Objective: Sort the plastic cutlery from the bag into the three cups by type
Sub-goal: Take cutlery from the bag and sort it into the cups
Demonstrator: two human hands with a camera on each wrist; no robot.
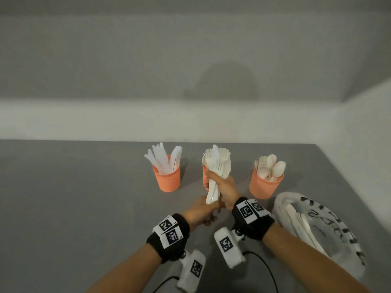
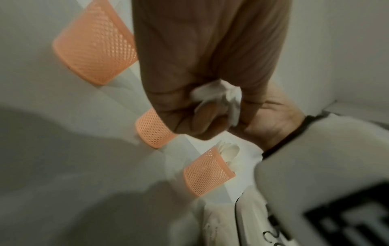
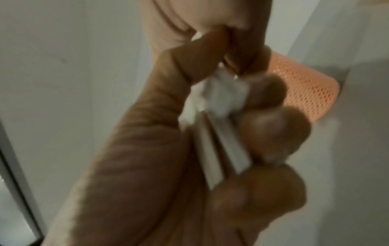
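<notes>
Both hands hold one bundle of white cutlery (image 1: 215, 178) upright above the bench (image 1: 84, 197), in front of the middle cup (image 1: 204, 178). Right hand (image 1: 222, 188) has its fingers wrapped round the middle of the bundle; left hand (image 1: 201, 210) is curled round the handle ends below it. Forks and at least one knife show at the top of the bundle. Left cup (image 1: 167, 179) holds knives, right cup (image 1: 264, 186) holds spoons, middle cup mostly hidden behind the bundle. Bag (image 1: 330, 235) lies on the bench at right, near the right forearm, with cutlery inside. Wrist views blurred.
</notes>
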